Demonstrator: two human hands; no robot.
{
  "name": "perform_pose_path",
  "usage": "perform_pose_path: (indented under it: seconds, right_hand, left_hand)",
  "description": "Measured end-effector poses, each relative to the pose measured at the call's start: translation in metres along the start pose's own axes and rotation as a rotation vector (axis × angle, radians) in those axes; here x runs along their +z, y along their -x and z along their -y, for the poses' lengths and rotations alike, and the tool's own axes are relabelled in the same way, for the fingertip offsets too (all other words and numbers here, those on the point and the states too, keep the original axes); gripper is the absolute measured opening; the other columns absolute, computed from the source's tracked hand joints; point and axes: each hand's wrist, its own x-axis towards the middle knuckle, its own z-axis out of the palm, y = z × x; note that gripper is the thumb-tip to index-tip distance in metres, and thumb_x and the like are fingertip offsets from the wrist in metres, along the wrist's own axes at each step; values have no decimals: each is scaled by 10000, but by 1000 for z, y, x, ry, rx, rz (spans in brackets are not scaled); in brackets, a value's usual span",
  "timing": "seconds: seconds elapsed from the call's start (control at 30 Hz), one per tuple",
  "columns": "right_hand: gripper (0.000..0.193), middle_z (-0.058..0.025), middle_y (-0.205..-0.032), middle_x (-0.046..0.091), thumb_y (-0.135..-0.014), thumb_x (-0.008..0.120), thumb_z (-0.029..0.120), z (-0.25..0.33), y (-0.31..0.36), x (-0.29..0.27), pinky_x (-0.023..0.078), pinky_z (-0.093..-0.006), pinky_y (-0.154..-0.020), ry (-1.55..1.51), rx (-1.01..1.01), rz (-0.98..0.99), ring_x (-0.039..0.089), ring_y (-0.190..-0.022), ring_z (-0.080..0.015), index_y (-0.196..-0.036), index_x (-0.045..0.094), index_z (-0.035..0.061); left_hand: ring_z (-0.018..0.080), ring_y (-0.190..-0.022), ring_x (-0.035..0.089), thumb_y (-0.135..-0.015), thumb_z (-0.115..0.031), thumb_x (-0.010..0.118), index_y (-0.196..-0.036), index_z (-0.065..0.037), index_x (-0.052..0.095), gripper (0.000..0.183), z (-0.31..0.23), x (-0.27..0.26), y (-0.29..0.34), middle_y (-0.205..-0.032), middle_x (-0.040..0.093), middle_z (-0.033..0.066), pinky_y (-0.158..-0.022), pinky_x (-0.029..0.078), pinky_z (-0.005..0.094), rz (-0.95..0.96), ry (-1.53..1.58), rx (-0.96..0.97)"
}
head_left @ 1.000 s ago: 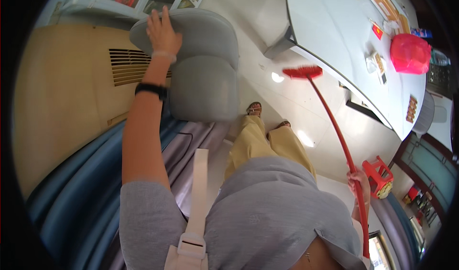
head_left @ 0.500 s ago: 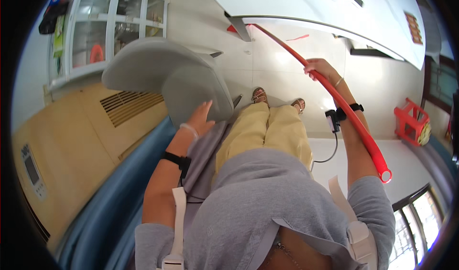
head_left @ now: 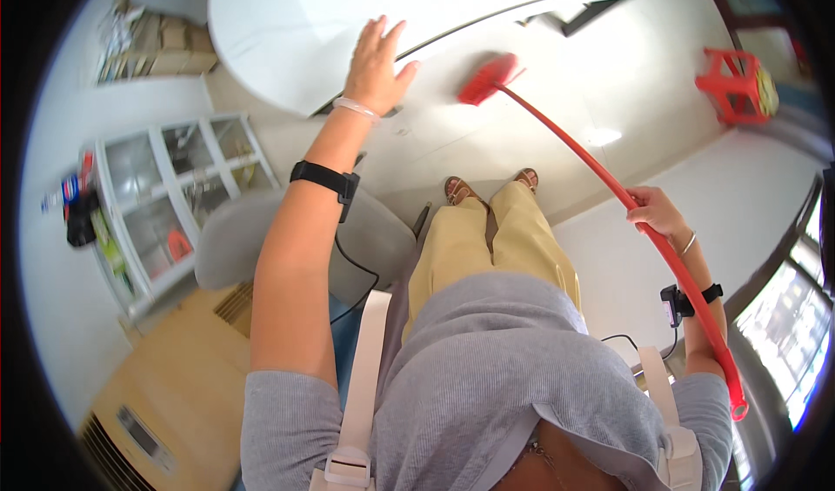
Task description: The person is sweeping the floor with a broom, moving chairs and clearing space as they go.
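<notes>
A red broom (head_left: 581,150) slants across the floor, its red bristled head (head_left: 489,79) down beside the white table. My right hand (head_left: 658,213) is closed round the handle, whose upper end runs back along my right forearm to a ring-shaped tip. My left hand (head_left: 377,68) is stretched forward with its fingers spread and nothing in it. It appears over the near edge of the white table (head_left: 287,47); whether it touches the top I cannot tell.
A grey chair (head_left: 365,239) stands to my left, partly behind my forearm. Beyond it are a white glass-door cabinet (head_left: 156,191) and a tan floor-standing unit (head_left: 165,378). A red stool (head_left: 731,86) stands at the far right, and a window (head_left: 787,317) is at the right.
My left hand has reached up and forward to the table. The right hand has moved right and back with the broom, bringing its head out from under the table. The view has turned.
</notes>
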Motion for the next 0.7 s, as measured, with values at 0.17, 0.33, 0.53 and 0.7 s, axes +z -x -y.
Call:
perform_pose_path:
  seconds: [0.17,0.33,0.53,0.7]
  right_hand:
    - [438,-58,-592,548,-658,557,21,30,-55,5,419,-255,-436,131,-255,54,498,-457,-102,-1094,580,-7]
    - [467,-133,-701,618,-620,621,74,81,-201,31,486,-302,-556,196,-398,35,585,-554,-181,-1072,574,-35]
    - [411,-161,-686,612,-623,615,98,40,-301,12,484,-330,-534,-42,-281,16,597,-571,-204,-986,574,-91]
    - [453,-124,-734,592,-617,596,64,-61,-224,-7,476,-312,-564,-263,-273,-61,564,-576,-158,-1060,581,-30]
  left_hand:
    - [413,-1252,274,-761,-355,650,-1310,13,311,743,29,42,-55,-1331,317,273,-1035,229,453,62,-142,39]
    - [368,-1289,240,-756,-425,628,-1342,-2,271,806,31,63,-54,-1372,283,242,-1023,214,482,97,-410,-28]
    - [388,-1280,253,-785,-324,629,-1322,50,281,741,25,74,-62,-1361,287,263,-1049,207,434,130,-409,-30]
    - [390,-1286,236,-795,-306,618,-1319,74,265,738,34,58,-56,-1365,268,276,-1054,188,444,149,-426,-46]
